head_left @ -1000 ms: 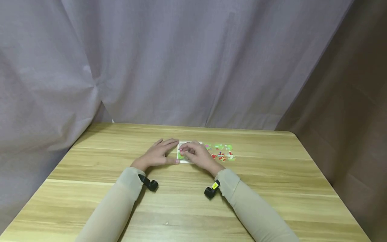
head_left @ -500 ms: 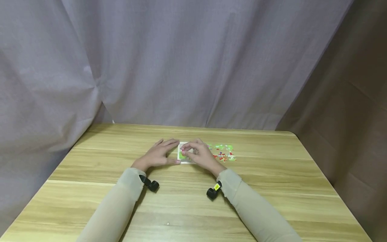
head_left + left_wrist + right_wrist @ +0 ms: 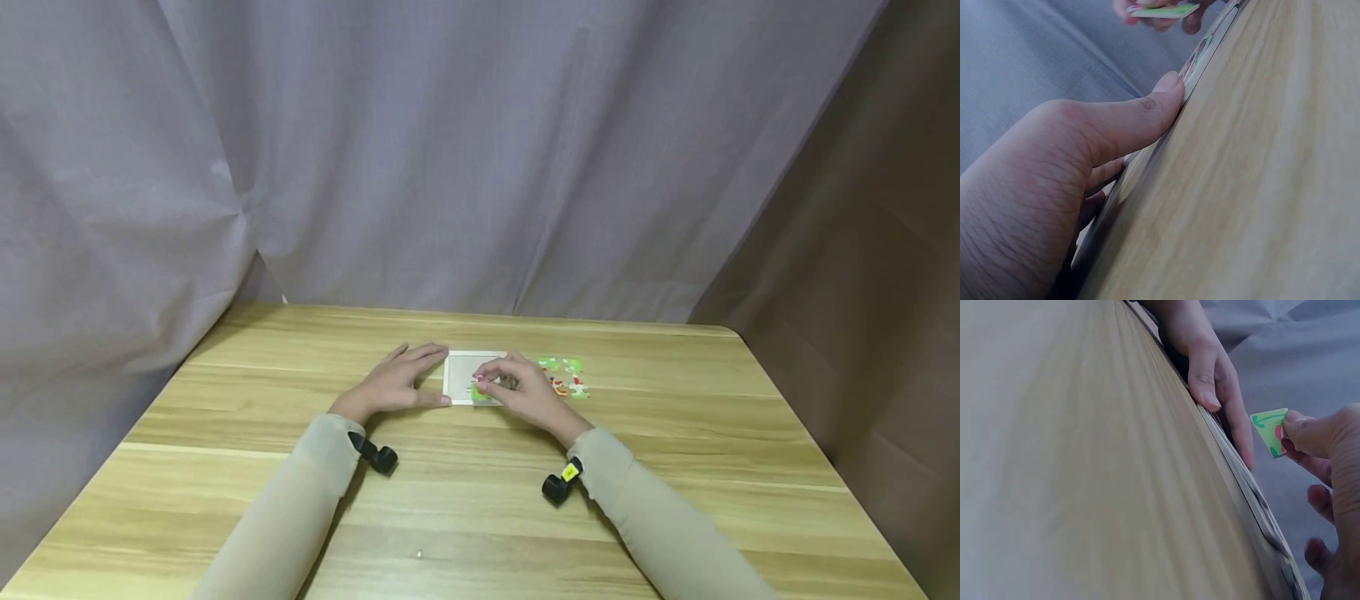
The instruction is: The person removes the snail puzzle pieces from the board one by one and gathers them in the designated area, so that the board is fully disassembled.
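We find the left hand resting low at the left side of a white-rimmed frame. Its fingers are extended and relaxed, closed on nothing; fingertips meet the frame's far left corner and the thumb lies along the near left corner, with a wide gap between them.

We find the right hand raised over the right part of the frame, its forearm coming in at a slant from the near right. Thumb and forefinger pinch a green puzzle piece with a pink mark; the remaining fingers are bent loosely, apart from the piece. The left wrist view confirms that the piece is held above the frame, clear of its surface.

To the right of this hand, we note further puzzle pieces lying on the wooden table, partly hidden behind the hand.
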Tool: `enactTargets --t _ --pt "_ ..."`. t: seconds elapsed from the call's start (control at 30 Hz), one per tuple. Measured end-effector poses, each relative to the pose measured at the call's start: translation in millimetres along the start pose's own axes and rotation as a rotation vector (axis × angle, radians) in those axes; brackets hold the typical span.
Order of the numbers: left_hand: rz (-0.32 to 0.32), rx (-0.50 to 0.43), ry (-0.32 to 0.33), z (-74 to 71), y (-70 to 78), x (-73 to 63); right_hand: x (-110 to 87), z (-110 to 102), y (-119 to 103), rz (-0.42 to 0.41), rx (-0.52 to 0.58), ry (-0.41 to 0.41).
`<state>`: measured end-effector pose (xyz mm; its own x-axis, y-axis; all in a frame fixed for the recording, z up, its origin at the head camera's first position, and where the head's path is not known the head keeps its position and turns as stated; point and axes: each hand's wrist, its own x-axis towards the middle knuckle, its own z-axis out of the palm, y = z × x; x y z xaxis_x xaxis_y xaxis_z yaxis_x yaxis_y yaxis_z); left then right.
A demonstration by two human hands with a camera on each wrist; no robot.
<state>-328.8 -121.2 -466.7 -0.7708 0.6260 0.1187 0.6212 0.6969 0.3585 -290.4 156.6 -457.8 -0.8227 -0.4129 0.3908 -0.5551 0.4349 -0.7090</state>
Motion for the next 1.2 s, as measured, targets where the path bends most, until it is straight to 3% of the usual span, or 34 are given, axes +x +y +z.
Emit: enactTargets --t 0.5,0.87,1.2 --pt "0.012 -0.020 0.004 0.8 1.3 0.9 -43.8 -35.0 13.3 0.002 0.080 -0.082" --pt "0.009 -0.014 0.001 4.2 2.5 2.1 -59.6 -45.2 18.9 -0.008 -0.047 -0.134" --pt "0.006 -0.010 -0.002 4.0 2.1 2.5 -58.6 -47.7 20.8 -0.157 -0.187 -0.094"
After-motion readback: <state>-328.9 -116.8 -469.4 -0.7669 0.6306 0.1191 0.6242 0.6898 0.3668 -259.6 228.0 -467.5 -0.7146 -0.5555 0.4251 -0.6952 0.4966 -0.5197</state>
